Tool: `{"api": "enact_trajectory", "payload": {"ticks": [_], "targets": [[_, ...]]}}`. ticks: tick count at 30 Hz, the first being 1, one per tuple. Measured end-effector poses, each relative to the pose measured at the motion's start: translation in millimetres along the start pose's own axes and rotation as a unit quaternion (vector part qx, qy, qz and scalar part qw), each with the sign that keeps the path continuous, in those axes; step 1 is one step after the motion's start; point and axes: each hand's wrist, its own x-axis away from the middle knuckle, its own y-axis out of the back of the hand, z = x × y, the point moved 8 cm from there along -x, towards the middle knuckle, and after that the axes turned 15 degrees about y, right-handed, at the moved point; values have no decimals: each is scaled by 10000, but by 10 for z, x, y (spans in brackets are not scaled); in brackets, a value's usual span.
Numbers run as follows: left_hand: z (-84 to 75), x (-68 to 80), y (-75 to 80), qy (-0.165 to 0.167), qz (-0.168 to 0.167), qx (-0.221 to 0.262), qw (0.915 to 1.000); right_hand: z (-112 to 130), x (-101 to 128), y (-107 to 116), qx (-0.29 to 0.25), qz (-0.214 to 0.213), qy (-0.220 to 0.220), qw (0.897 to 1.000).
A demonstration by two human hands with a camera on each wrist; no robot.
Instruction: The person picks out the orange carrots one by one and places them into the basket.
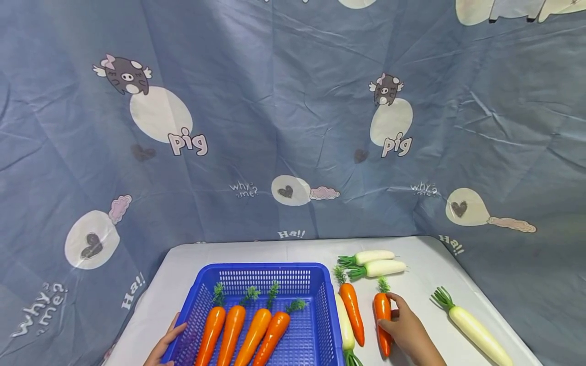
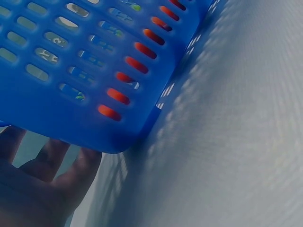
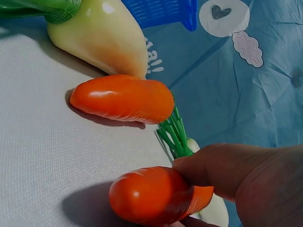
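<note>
My right hand point(image 1: 405, 325) pinches an orange carrot point(image 1: 383, 310) between thumb and fingers, to the right of the basket. In the right wrist view the gripped carrot point(image 3: 147, 196) casts a shadow on the white surface beside it. Another carrot point(image 1: 351, 310) lies just to its left. My left hand point(image 1: 166, 343) holds the left rim of the blue plastic basket point(image 1: 327, 305); in the left wrist view its fingers point(image 2: 83, 172) curl over the edge near a corner. Inside the basket several carrots point(image 1: 232, 330) lie side by side, leafy tops toward the far wall.
Two white radishes point(image 1: 382, 268) lie at the back right of the white table point(image 1: 435, 269). Another radish point(image 1: 345, 323) sits against the basket's right wall, and one more radish point(image 1: 480, 333) lies at far right. A printed blue cloth point(image 1: 293, 127) hangs behind the table.
</note>
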Motion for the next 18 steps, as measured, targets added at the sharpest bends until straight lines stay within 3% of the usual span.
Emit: {"api": "enact_trajectory", "payload": {"ticks": [3,7,10,14,16,18], "targets": [[6,5,-6,108,-101,-3,9999,-25,6,-10,-145,27,-102,9998],[49,-3,13,171,72,241,9995,-54,23,-25,-574,-37,-206,9981],[113,-5,32,417,250,477,9977,-30,36,-15,-894,-182,-137,9957],[201,11,48,906,202,561,9941,10,41,17,-1032,-335,-4,9941],[223,16,54,910,182,552,9942,31,42,23,-1094,-369,52,9933],[226,18,63,706,146,473,9963,58,49,20,-1188,-384,84,9921]]}}
